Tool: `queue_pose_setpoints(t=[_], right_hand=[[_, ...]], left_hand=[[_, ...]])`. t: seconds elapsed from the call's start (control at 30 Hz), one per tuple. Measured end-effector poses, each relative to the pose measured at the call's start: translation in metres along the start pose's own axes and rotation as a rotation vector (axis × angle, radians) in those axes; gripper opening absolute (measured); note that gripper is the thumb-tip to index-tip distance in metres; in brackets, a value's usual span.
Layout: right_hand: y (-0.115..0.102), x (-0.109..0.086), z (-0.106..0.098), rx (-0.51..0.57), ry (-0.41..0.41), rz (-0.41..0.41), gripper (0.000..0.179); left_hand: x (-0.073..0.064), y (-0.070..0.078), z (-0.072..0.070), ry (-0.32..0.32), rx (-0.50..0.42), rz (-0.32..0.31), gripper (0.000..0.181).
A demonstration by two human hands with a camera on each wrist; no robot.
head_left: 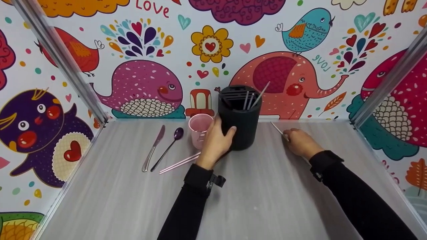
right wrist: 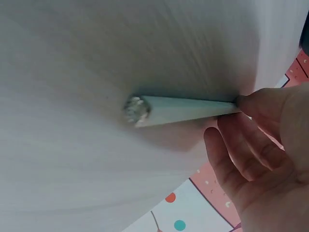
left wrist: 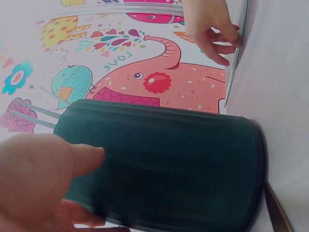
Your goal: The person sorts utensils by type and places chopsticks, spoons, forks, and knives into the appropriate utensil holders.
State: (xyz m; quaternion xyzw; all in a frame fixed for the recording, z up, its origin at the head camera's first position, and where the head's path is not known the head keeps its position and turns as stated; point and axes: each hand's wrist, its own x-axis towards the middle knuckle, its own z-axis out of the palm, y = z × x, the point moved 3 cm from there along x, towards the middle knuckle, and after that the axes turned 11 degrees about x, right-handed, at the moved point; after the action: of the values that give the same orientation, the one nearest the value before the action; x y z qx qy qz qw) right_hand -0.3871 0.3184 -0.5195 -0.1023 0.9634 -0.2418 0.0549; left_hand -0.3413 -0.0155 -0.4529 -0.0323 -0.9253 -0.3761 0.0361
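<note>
My left hand (head_left: 217, 141) grips the side of a black cylindrical utensil holder (head_left: 245, 130) with a slotted top; its thumb lies across the front. Several thin pale sticks (head_left: 247, 100) stand up out of the holder's opening. To the right, my right hand (head_left: 302, 143) pinches a pale chopstick (right wrist: 188, 110) between thumb and fingertips, low over the table. In the right wrist view this chopstick tapers toward the fingers and has a silvery, sparkling end. From the left wrist, the holder (left wrist: 169, 164) fills the middle, upright on the table.
A pink mug (head_left: 198, 133) stands just left of the holder. Pink chopsticks (head_left: 178, 163), a dark spoon (head_left: 168, 146) and a table knife (head_left: 155, 146) lie further left. A brown stick (left wrist: 279, 208) lies by the holder's base. Patterned walls (head_left: 143, 80) enclose the table.
</note>
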Motion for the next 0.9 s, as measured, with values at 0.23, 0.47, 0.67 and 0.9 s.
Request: queue_pose_setpoints(t=[0.23, 0.47, 0.67, 0.9], right_hand=[[-0.015, -0.003, 0.005, 0.038, -0.073, 0.016, 0.025], [-0.031, -0.006, -0.001, 0.260, -0.043, 0.014, 0.028], [-0.042, -0.008, -0.024, 0.682, 0.141, 0.044, 0.024], [-0.076, -0.019, -0.065, 1.111, 0.440, -0.049, 0.009]], left_hand=[[0.000, 0.000, 0.000, -0.001, -0.001, 0.002, 0.082], [0.000, 0.000, 0.000, 0.004, -0.004, 0.021, 0.081], [0.000, 0.000, 0.000, 0.004, -0.002, 0.023, 0.082], [0.001, 0.000, 0.000, 0.000, 0.009, 0.012, 0.082]])
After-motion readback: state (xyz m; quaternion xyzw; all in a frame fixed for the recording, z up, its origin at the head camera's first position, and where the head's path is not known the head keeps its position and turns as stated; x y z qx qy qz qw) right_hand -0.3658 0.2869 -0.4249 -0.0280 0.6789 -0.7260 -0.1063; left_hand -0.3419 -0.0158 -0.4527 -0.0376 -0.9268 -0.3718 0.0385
